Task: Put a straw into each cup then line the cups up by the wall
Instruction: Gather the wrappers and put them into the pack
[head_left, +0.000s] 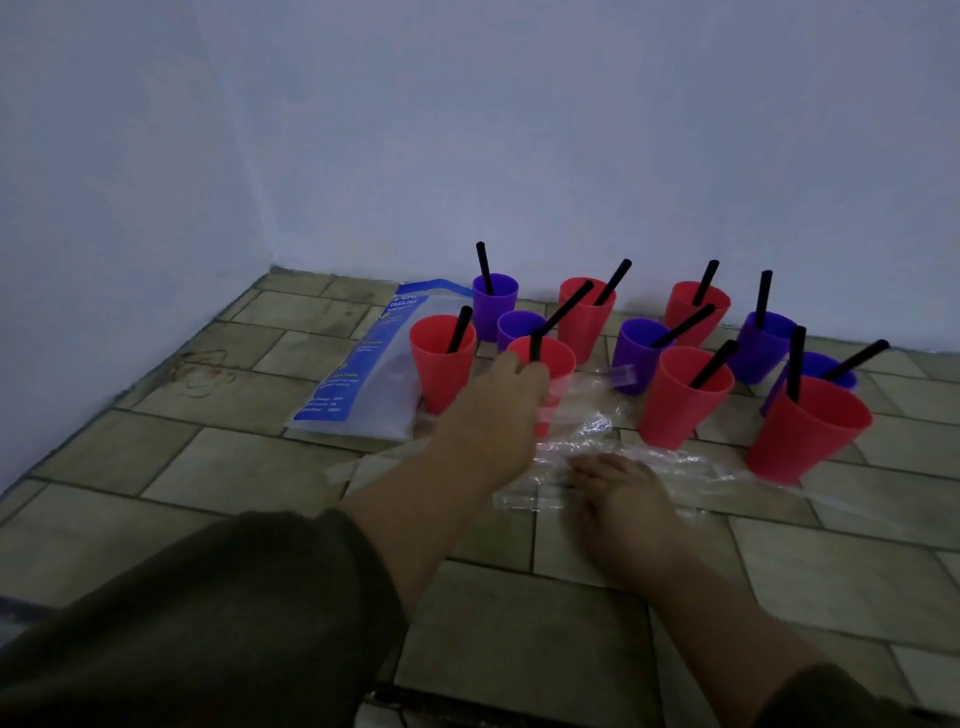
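Several red and purple cups stand in a loose cluster on the tiled floor near the wall, each with a black straw in it. My left hand (496, 400) reaches to the middle red cup (558, 358) and pinches a black straw (535, 347) at its rim. The hand hides most of that cup. Behind it stands a purple cup (517, 325); another red cup (441, 358) is just to the left. My right hand (618, 493) lies with relaxed fingers on a crumpled clear plastic wrapper (597, 431) in front of the cups.
A blue and clear plastic packet (358, 374) lies flat left of the cups. The white wall (519, 156) runs behind the cluster and meets a side wall at the far left corner. My dark-clothed knee (208, 623) fills the lower left.
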